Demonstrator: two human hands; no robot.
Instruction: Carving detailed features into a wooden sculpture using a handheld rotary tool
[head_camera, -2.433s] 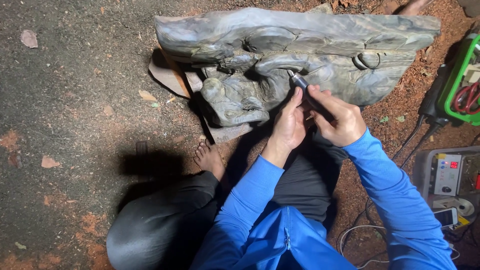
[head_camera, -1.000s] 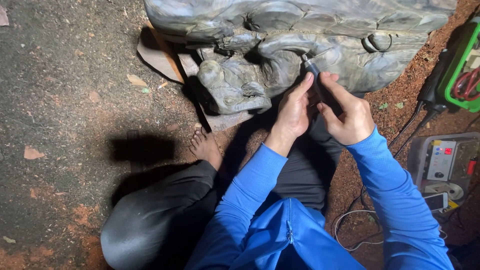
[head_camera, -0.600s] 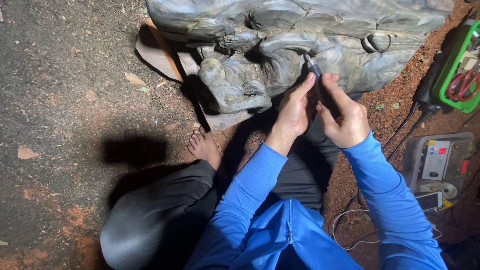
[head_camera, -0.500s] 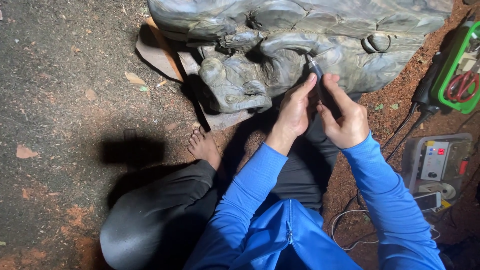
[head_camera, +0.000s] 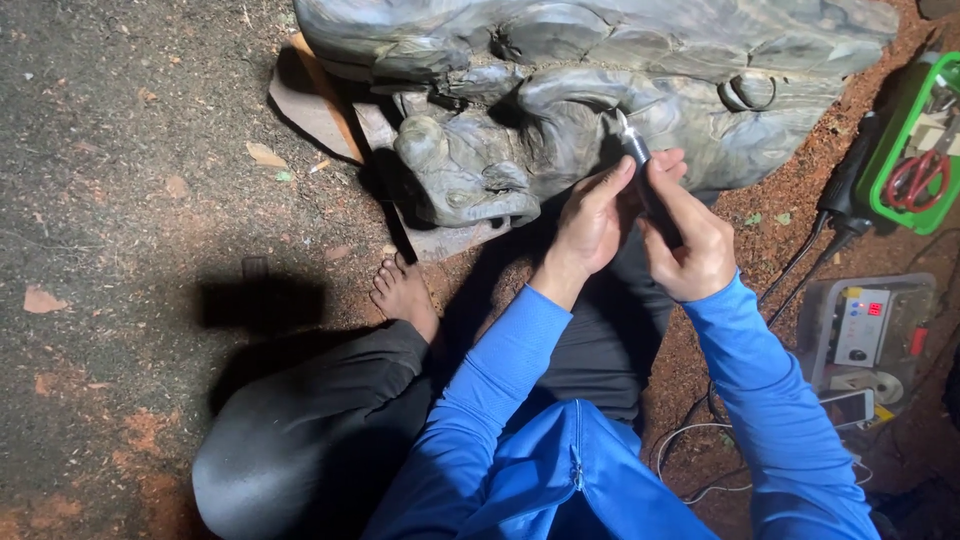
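Gripping a dark rotary tool in both hands, left hand, right hand, tip on grey carving, green tray right.

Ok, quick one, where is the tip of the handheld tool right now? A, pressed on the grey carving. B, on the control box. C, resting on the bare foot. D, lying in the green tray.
A: both hands, left and right, hold the tool with its tip against the grey carving, well away from the tray, the foot and the box.
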